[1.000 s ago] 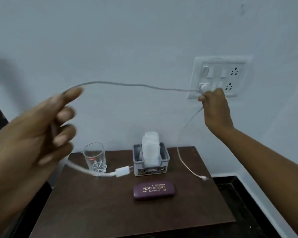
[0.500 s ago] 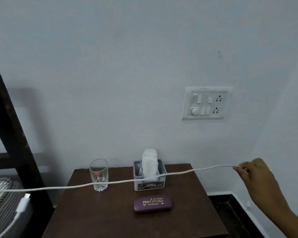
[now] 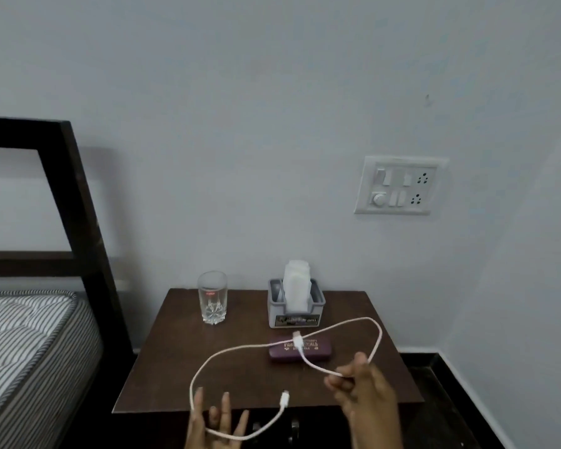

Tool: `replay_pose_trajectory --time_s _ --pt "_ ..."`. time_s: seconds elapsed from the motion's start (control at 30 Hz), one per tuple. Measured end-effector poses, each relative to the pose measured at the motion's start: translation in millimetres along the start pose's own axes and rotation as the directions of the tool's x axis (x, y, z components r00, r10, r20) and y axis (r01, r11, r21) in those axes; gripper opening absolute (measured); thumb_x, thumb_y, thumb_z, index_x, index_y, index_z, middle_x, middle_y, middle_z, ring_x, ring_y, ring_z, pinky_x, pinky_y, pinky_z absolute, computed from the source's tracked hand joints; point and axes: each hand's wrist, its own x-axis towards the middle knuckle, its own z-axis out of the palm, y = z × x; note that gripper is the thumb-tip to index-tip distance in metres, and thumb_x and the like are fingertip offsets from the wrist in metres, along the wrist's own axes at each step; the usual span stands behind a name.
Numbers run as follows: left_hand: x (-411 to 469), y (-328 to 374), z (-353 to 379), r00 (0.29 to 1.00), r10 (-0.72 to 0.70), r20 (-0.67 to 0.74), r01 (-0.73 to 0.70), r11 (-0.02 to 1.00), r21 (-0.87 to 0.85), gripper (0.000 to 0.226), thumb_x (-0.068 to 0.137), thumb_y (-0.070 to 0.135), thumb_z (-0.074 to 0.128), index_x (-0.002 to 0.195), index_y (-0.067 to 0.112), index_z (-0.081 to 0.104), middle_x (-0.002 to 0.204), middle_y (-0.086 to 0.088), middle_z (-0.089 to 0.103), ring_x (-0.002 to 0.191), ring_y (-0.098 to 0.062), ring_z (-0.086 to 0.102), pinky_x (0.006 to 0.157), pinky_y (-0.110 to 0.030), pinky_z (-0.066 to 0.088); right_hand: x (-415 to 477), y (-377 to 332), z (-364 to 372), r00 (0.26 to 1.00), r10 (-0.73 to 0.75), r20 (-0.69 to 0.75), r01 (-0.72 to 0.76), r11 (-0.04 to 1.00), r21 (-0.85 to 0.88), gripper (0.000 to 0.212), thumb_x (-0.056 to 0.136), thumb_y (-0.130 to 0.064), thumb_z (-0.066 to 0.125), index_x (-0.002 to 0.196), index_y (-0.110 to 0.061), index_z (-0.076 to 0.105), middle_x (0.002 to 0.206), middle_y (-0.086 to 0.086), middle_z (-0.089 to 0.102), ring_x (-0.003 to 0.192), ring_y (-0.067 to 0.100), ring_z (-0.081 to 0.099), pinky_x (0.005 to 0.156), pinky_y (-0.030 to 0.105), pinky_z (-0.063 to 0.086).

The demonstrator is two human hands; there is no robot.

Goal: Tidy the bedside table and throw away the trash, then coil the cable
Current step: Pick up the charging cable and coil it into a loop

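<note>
A white charging cable (image 3: 237, 350) hangs in loops in front of the dark wooden bedside table (image 3: 240, 377). My right hand (image 3: 363, 396) pinches two strands of it over the table's front right part. My left hand (image 3: 216, 422) is at the bottom edge of the view, fingers spread and straight, with a cable loop draped across them. One plug (image 3: 284, 399) dangles between my hands, the other plug (image 3: 297, 339) hangs above a maroon glasses case (image 3: 318, 351).
On the table's back half stand a clear drinking glass (image 3: 212, 297) and a grey tissue holder (image 3: 296, 303). A switch and socket panel (image 3: 399, 186) is on the wall at right. A bed with a striped mattress (image 3: 23, 345) and dark headboard (image 3: 78, 205) stands at left.
The cable, stretched taut across the view half a second ago, now hangs in loops between both hands. My right hand moved left over the table and my left hand came back into view.
</note>
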Motion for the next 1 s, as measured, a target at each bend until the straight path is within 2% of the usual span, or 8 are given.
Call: replay_pose_trajectory --time_s 0.1,0.17,0.23,0.3,0.47,0.6,0.77,1.0 --pt "-20 -5 -8 0.994 0.018 -0.107 0.007 0.972 0.234 0.03 0.1 0.029 0.031 0.121 0.031 0.053 0.092 0.0 0.046 0.095 -0.017 0.053 0.057 -0.042 0.056 -25 33 11 0.992 0.127 0.007 -0.125 0.954 0.273 0.059 0.045 -0.053 0.086 0.057 -0.003 0.056 0.052 0.014 0.059 0.037 0.013 0.06 0.04 0.023 0.053" --pt "-30 -7 -9 0.996 0.0 -0.088 0.032 0.933 0.358 0.04 0.1 0.027 0.031 0.139 0.031 0.039 0.105 -0.002 0.049 0.094 -0.017 0.052 0.075 -0.045 0.051 -37 47 15 0.978 0.204 0.042 -0.206 0.913 0.352 0.071 0.021 -0.057 0.088 0.057 -0.004 0.056 0.048 0.009 0.061 0.039 0.016 0.062 0.04 0.025 0.054" --pt "-33 -10 -9 0.996 0.034 -0.082 0.008 0.887 0.461 0.042 0.1 0.024 0.031 0.141 0.03 0.036 0.115 -0.007 0.05 0.107 -0.02 0.048 0.086 -0.044 0.041 -47 61 12 0.968 0.239 0.078 -0.251 0.901 0.353 0.041 0.073 -0.036 0.075 0.063 -0.003 0.054 0.054 0.012 0.059 0.04 0.014 0.062 0.043 0.026 0.056" --pt "-40 -8 -8 0.996 0.033 -0.079 0.01 0.872 0.489 0.041 0.101 0.021 0.031 0.14 0.028 0.037 0.11 -0.007 0.053 0.103 -0.024 0.053 0.075 -0.04 0.047 -52 70 8 0.966 0.25 0.061 -0.256 0.917 0.307 0.033 0.095 -0.024 0.047 0.071 -0.003 0.053 0.059 0.011 0.059 0.043 0.011 0.061 0.047 0.023 0.057" --pt "-46 4 -13 0.994 0.092 -0.054 -0.063 0.914 0.401 0.039 0.101 0.021 0.031 0.14 0.023 0.039 0.1 -0.004 0.049 0.086 -0.021 0.063 0.053 -0.029 0.059 -52 64 -1 0.981 0.196 0.003 -0.188 0.934 0.305 0.079 0.039 -0.063 0.082 0.085 -0.003 0.06 0.078 0.009 0.067 0.069 0.02 0.067 0.058 0.023 0.059" --pt "-49 14 -10 0.991 0.131 -0.019 -0.114 0.916 0.385 0.038 0.101 0.021 0.033 0.137 0.024 0.042 0.097 -0.004 0.051 0.083 -0.018 0.067 0.053 -0.025 0.059 -46 71 -5 0.962 0.249 0.107 -0.268 0.937 0.223 0.028 0.094 -0.023 0.046 0.088 0.002 0.057 0.105 0.025 0.058 0.088 0.026 0.064 0.068 0.022 0.059" --pt "-45 16 -13 0.99 0.139 -0.007 -0.126 0.919 0.374 0.038 0.1 0.02 0.034 0.137 0.022 0.043 0.081 -0.003 0.05 0.067 -0.009 0.072 0.054 -0.024 0.059 -50 75 0 0.936 0.289 0.201 -0.31 0.947 0.082 0.017 0.092 -0.013 0.051 0.099 0.002 0.059 0.101 0.016 0.065 0.098 0.024 0.066 0.076 0.021 0.056" --pt "-44 10 -12 0.998 0.051 0.037 -0.063 0.89 0.451 0.032 0.099 0.015 0.037 0.125 0.027 0.053 0.098 -0.006 0.054 0.074 -0.012 0.074 0.06 -0.024 0.06 -48 81 3 0.892 0.33 0.31 -0.359 0.932 0.042 0.019 0.091 -0.008 0.054 0.108 -0.004 0.061 0.104 0.014 0.071 0.096 0.021 0.07 0.075 0.024 0.058"
